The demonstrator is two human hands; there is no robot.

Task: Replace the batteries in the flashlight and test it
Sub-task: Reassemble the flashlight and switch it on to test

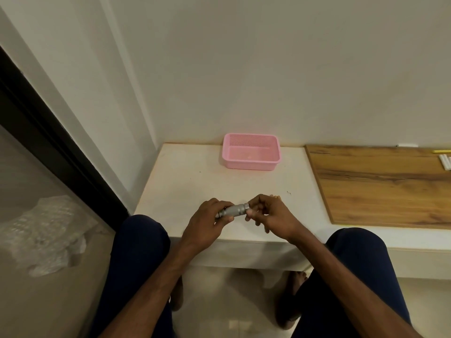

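Note:
A small silver flashlight (234, 210) lies level between both hands, just above the front part of the white table (185, 181). My left hand (207, 223) wraps the flashlight's left end, thumb underneath. My right hand (268, 215) pinches the right end, where a narrow ring or cap shows at the fingertips. Whether that end piece is joined to the body or loose, I cannot tell. No loose batteries show on the table.
A pink plastic basket (251, 164) stands at the back of the table against the wall. A wooden board (380, 186) covers the table's right side, with small white objects (445, 162) at its far right. Crumpled plastic wrap (46, 232) lies on the floor at left.

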